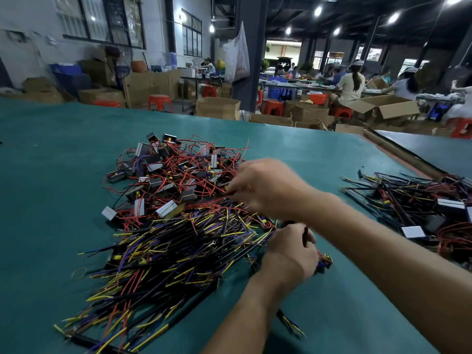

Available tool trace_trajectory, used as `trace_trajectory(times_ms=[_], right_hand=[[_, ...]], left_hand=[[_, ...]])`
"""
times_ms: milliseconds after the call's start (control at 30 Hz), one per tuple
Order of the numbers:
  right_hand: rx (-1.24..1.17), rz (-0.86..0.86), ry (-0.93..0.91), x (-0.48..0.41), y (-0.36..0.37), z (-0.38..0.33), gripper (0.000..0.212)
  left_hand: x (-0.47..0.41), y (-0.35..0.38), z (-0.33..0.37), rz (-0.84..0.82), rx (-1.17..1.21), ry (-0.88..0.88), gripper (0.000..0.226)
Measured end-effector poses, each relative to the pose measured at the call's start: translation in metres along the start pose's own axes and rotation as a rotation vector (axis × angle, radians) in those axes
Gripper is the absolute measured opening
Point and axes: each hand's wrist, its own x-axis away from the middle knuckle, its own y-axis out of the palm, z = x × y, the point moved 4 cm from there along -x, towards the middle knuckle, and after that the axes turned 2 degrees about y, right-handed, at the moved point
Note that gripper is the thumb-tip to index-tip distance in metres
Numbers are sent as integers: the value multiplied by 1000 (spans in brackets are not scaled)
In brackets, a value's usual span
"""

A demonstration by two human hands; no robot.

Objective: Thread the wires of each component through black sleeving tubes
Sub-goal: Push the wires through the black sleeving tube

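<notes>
Left hand (pixel 291 251) grip curled round component (pixel 325 261); right hand (pixel 265 187) at wire pile (pixel 178 226), grip unclear.

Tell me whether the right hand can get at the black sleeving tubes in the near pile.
Probably yes: the right hand hovers with its fingers right by the black sleeving tubes, which lie uncovered on top. The left hand, nearer, pinches a thin dark strand and sits clear.
</notes>
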Motion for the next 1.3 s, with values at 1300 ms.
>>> trace_trajectory(times_ms=[1300], right_hand=[[-1187,114,620,140,33,121,69]], left_hand=[[-5,-9,11,68,276,9,25]])
